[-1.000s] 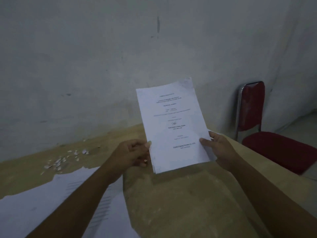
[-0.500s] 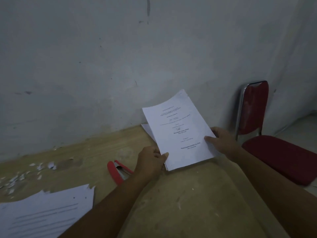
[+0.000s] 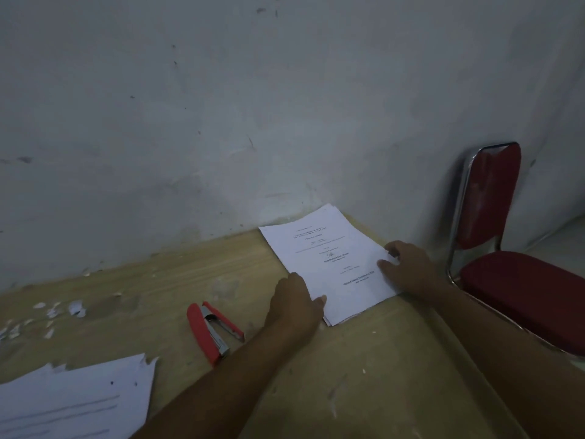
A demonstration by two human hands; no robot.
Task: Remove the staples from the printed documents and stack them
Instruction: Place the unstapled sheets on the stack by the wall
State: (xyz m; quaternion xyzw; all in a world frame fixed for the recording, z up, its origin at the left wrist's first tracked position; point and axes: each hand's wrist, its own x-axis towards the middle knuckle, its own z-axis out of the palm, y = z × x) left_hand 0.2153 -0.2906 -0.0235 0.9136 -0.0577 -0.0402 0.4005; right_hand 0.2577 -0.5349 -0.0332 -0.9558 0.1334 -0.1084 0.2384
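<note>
Scuffed grey wall (image 3: 221, 122) backs a pale wooden table (image 3: 395, 375); a red chair (image 3: 522, 280) stands off its right end, out of the way; the printed document (image 3: 332, 258) lies flat by the wall, a thin, floppy sheaf likely to fan, best held at both side edges; loose sheets (image 3: 72, 403) lie near left; the right hand (image 3: 408, 267) rests flat-fingered on the document's right edge; the left hand (image 3: 294, 305) lays a thumb on its near-left edge, fingers hidden, so I cannot tell if it pinches; a red stapler (image 3: 210, 327) lies beside that wrist; paper scraps (image 3: 63, 308) litter the left.
</note>
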